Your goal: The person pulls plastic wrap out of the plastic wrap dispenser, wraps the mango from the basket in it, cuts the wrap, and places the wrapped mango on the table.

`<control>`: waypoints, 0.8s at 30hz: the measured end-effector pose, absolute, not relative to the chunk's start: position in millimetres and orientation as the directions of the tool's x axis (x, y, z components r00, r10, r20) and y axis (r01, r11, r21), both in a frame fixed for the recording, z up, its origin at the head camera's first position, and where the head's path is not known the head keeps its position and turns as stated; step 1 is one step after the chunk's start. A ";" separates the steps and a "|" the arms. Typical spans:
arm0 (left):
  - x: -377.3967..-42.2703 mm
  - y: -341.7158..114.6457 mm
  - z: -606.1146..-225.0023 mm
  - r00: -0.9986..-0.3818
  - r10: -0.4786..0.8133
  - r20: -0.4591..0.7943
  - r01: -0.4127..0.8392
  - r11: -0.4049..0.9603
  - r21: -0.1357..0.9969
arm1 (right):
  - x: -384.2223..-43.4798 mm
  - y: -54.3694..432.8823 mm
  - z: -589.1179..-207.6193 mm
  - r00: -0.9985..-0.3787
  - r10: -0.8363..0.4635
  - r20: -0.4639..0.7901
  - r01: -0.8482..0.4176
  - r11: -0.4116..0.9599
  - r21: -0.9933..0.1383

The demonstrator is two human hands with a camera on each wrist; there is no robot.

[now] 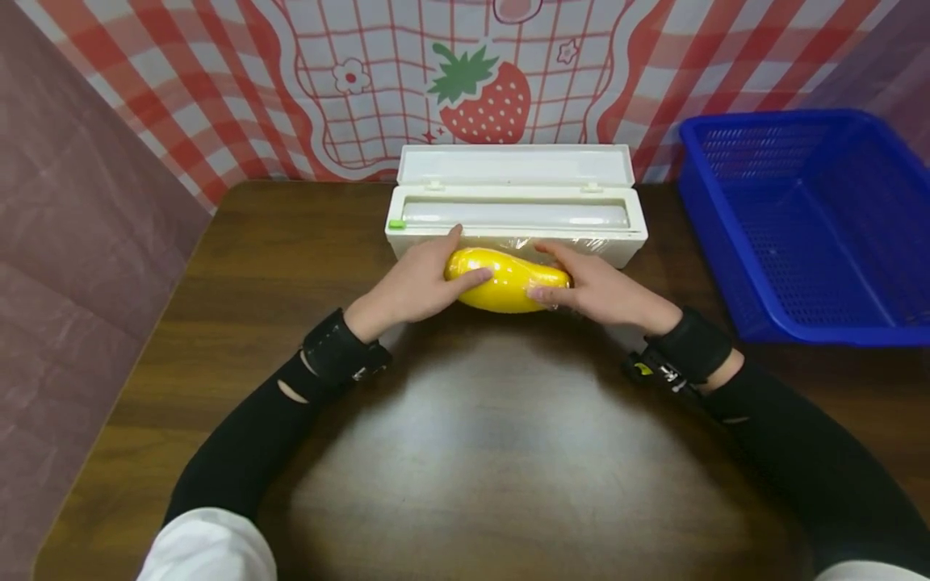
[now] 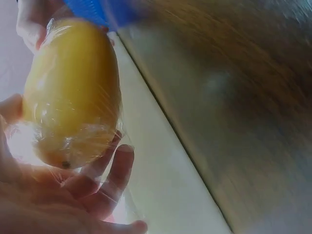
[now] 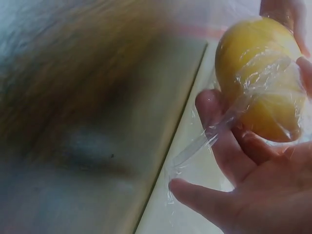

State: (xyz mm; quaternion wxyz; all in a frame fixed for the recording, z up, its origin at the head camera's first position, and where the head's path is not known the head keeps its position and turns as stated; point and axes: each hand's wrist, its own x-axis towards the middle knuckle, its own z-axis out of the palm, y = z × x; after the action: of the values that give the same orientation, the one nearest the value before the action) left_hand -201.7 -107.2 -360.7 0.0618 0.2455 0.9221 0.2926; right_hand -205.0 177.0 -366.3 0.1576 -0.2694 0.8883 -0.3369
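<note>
A smooth yellow pear-shaped fruit is held between both hands, in front of a white cling film dispenser. Clear cling film covers the fruit, with creases and a loose twisted strand near the right fingers. My left hand holds the fatter end, thumb on top. At the narrower end, my right hand grips with thumb and fingers on opposite sides. In the left wrist view, a small dark spot marks the end of the fruit. The dispenser's lid is raised, showing the film roll inside.
A blue plastic basket stands at the right of the brown wooden table. Behind the dispenser hangs a red-and-white checked cloth with a strawberry print. A small green slider sits at the dispenser's left end.
</note>
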 end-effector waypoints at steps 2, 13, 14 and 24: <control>-202.1 -106.9 -360.0 -0.876 0.482 0.004 0.394 0.711 0.583 | -204.6 178.1 -364.8 -0.796 -0.594 -0.114 -0.372 0.629 -0.682; -199.9 -102.9 -361.4 -0.948 0.316 -0.039 0.199 0.684 0.701 | -205.7 174.6 -358.6 -0.805 -0.541 -0.243 -0.175 0.608 -0.774; -199.8 -102.2 -362.5 -0.952 0.303 -0.034 0.193 0.683 0.704 | -206.6 173.8 -359.4 -0.808 -0.536 -0.246 -0.152 0.591 -0.792; -200.8 -94.6 -366.9 -0.977 0.210 -0.026 0.147 0.762 0.630 | -210.2 170.8 -366.6 -0.825 -0.512 -0.239 -0.047 0.483 -0.875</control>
State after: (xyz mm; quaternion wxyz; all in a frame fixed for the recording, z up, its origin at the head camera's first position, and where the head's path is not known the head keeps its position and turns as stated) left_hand -200.8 -94.6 -366.9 0.0474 0.0954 0.9375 0.3313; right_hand -210.2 170.8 -366.6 0.2428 -0.1692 0.8260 -0.4797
